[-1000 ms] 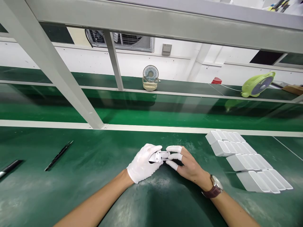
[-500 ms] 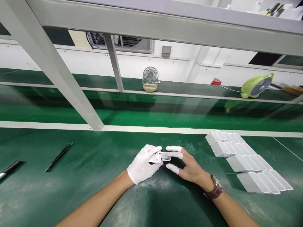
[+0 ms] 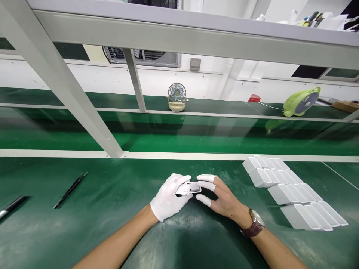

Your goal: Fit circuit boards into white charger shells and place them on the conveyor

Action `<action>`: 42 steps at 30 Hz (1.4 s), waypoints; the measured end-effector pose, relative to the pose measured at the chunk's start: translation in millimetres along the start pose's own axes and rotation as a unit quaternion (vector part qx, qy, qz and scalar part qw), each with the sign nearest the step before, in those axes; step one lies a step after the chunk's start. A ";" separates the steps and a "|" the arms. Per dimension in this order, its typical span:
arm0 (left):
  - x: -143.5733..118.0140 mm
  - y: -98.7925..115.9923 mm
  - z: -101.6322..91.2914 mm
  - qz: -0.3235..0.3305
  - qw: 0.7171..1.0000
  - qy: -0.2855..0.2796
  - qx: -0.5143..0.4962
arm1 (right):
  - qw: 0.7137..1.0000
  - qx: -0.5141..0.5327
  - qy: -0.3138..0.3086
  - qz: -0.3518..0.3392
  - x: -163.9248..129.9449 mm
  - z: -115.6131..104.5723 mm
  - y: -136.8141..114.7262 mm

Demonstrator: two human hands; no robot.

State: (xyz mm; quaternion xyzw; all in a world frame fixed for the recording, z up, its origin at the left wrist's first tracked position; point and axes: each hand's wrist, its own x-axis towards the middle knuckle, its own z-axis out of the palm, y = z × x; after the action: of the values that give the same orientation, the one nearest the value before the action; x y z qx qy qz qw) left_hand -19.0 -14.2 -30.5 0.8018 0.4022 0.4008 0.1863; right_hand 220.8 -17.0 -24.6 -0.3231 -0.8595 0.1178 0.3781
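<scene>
Now, we go line by line.
Left hand: our gloved left hand (image 3: pixel 170 196) rests on the green tabletop (image 3: pixel 112 209), near its middle, fingers curled and clamped on the left end of a small white part (image 3: pixel 190 188).
Right hand: our bare right hand (image 3: pixel 221 198) wears white finger cots (image 3: pixel 206 178); the upper fingertips touch the part's right end, and one lower finger points under it, its contact too hard to tell. So this hand is closed on the part, lightly, from the other side.
Part: we see it between both hands, held flat just above the tabletop, with a dark slot along its face.
Watch: a brown-strapped watch (image 3: pixel 254 224) sits on our right wrist.
Cases: white cases (image 3: pixel 291 194) lie in slanted rows by the right edge, well apart from the hands.
Tools: one thin black tool (image 3: pixel 70 189) lies left of centre; another (image 3: pixel 11 207) reaches in at the left edge.
Far side: past the white rail (image 3: pixel 196 155), a small fan (image 3: pixel 177 97) and a lime fan (image 3: pixel 302 101) stand on the far bench.
</scene>
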 end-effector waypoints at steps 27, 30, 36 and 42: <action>7.9 3.2 -3.0 -0.119 0.991 -0.052 -0.020 | 0.999 0.002 0.006 0.039 -6.2 10.8 3.6; 10.5 4.2 -4.9 -0.130 0.988 -0.076 -0.030 | 0.999 0.006 -0.043 0.032 -4.5 14.1 -0.3; 11.1 1.6 -5.3 -0.168 0.979 -0.098 -0.055 | 0.996 0.055 -0.048 0.046 -1.6 18.4 -5.5; 11.6 4.7 -7.5 -0.196 0.969 -0.052 -0.141 | 0.917 0.341 0.047 0.203 1.4 29.0 -2.8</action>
State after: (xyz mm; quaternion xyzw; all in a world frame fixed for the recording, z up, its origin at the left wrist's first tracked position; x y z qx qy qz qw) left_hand -18.5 -7.9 -17.3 0.6929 0.4807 0.3664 0.3932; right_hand 197.7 -17.1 -42.4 -0.3470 -0.6644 0.4627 0.4734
